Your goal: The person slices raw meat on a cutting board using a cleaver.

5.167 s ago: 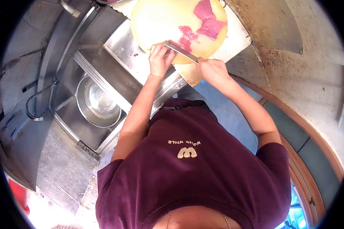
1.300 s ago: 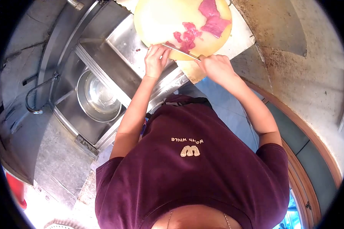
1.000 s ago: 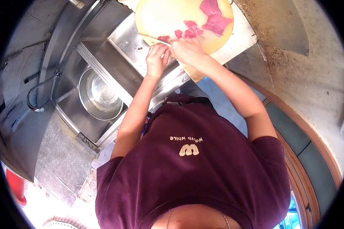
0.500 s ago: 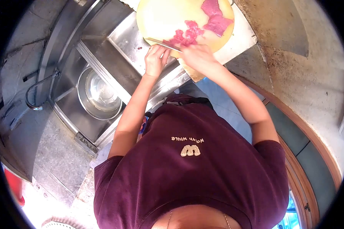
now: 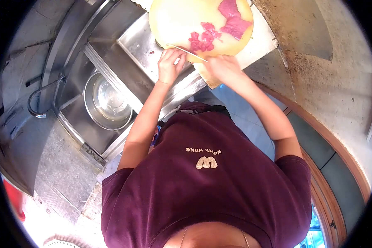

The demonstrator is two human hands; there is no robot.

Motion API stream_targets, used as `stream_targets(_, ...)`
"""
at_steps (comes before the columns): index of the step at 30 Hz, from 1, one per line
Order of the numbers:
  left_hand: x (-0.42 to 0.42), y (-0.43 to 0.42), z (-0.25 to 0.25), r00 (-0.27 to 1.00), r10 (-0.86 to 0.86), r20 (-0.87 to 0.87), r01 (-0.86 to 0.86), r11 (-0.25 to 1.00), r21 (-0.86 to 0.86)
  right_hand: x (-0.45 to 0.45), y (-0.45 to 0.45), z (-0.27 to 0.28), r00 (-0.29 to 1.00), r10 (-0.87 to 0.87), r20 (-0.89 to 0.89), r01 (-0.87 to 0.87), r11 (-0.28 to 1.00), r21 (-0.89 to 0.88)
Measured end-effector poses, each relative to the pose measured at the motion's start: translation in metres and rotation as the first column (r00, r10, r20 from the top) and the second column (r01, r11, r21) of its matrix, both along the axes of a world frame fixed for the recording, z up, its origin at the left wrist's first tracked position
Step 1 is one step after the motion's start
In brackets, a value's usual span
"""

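Right grip (image 5: 222, 68): closed around the handle end of the knife (image 5: 188, 52). Left grip (image 5: 168, 64): fingers bent beside the blade; whether it pins anything cannot be told. The small meat pieces (image 5: 204, 38) lie on the round board (image 5: 169, 20), just beyond the blade; the larger meat (image 5: 237, 26) lies near the board's right rim. Curl the left fingertips clear of the blade. Draw long, even strokes at a constant angle.

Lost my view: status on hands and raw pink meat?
Right hand gripping thin metal knife; left hand close beside it. Meat pieces on round yellow board. Nothing visibly blocking.
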State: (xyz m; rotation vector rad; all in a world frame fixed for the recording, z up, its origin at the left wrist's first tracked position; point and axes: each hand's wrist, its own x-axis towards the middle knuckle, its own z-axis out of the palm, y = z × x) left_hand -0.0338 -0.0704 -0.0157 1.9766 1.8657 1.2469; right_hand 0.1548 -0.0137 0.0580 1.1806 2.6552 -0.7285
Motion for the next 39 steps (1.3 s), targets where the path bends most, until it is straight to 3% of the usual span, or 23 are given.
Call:
stream_targets(5, 0.002, 0.000, -0.002, 1.000, 0.001, -0.008, -0.001, 1.000, -0.021, -0.044, 0.019, -0.014, 0.997, -0.049, -0.064, 0.045, 0.997, -0.058)
stream_targets(8, 0.007, 0.000, 0.006, 0.997, 0.056, 0.051, -0.050, 0.994, -0.101, -0.018, 0.038, -0.008, 0.958, -0.284, -0.044, 0.271, 0.943, -0.195)
stream_targets(11, 0.012, 0.011, 0.017, 0.973, 0.105, 0.204, -0.059, 0.974, -0.220, 0.030, 0.032, -0.060, 0.664, -0.562, -0.493, 0.432, 0.826, -0.361)
stream_targets(13, 0.014, 0.027, 0.017, 0.923, 0.119, 0.365, -0.003, 0.953, -0.304, 0.046, 0.024, -0.043, 0.463, -0.803, -0.376, 0.459, 0.580, -0.673)
stream_targets(14, 0.018, 0.036, 0.005, 0.842, 0.108, 0.529, 0.028, 0.970, -0.242, 0.051, 0.020, -0.036, 0.359, -0.891, -0.278, 0.437, 0.424, -0.794)
stream_targets(17, 0.031, 0.056, 0.008, 0.847, 0.014, 0.531, 0.087, 0.983, -0.164, 0.058, 0.011, -0.043, 0.097, -0.963, -0.251, 0.389, 0.269, -0.881)
stream_targets(18, 0.037, 0.059, 0.017, 0.870, 0.032, 0.492, 0.073, 0.978, -0.193, 0.058, 0.008, -0.041, 0.079, -0.966, -0.244, 0.390, 0.255, -0.885)
stream_targets(21, 0.046, 0.069, 0.033, 0.997, -0.003, 0.084, 0.019, 0.981, -0.194, 0.060, 0.000, -0.037, 0.058, -0.964, -0.259, 0.409, 0.260, -0.875)
stream_targets(24, 0.048, 0.079, 0.024, 0.998, -0.042, 0.050, 0.050, 0.987, -0.153, 0.067, -0.010, -0.050, 0.139, -0.935, -0.327, 0.480, 0.352, -0.804)
stream_targets(28, 0.050, 0.094, 0.014, 0.987, -0.112, 0.116, 0.126, 0.984, -0.125, 0.083, -0.025, -0.056, 0.185, -0.936, -0.301, 0.532, 0.353, -0.770)
stream_targets(33, 0.053, 0.091, 0.005, 0.967, -0.254, 0.014, 0.255, 0.966, -0.051, 0.098, -0.050, -0.063, 0.248, -0.937, -0.247, 0.628, 0.350, -0.695)
stream_targets(39, 0.060, 0.075, 0.014, 0.944, -0.328, 0.044, 0.330, 0.943, -0.049, 0.109, -0.072, -0.052, 0.108, -0.975, -0.193, 0.613, 0.218, -0.759)
